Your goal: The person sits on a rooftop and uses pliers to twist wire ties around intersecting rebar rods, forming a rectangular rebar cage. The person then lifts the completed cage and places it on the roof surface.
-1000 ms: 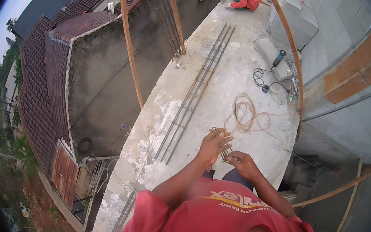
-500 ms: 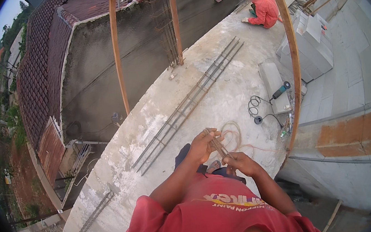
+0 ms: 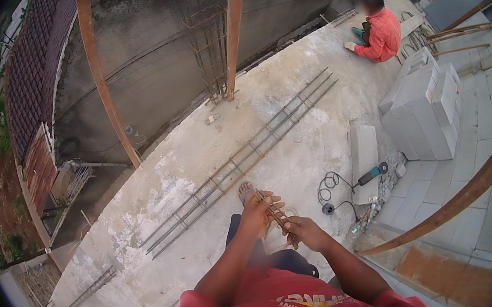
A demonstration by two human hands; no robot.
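Note:
Between my two hands runs a short bundle of thin, rusty steel rods [image 3: 275,213], tilted across in front of my body. My left hand [image 3: 256,218] is closed around its upper end. My right hand [image 3: 306,233] grips the lower end with bent fingers. Just beyond my left hand, one of my feet [image 3: 246,191] in a sandal stands beside a long rebar cage [image 3: 237,168]. That cage lies flat and slanting on the concrete slab [image 3: 303,165], its long bars joined by small cross ties.
An angle grinder [image 3: 373,174] with a coiled cable rests against a pale block [image 3: 363,150] at right, near stacked blocks [image 3: 416,111]. A co-worker in an orange-red top [image 3: 383,35] squats far right. Wooden posts [image 3: 235,32] and upright rebar [image 3: 206,42] stand along the slab's far edge.
My view has shifted, and my foot has come forward beside the rebar cage. Both hands keep hold of the rod bundle. The co-worker still squats at the same spot.

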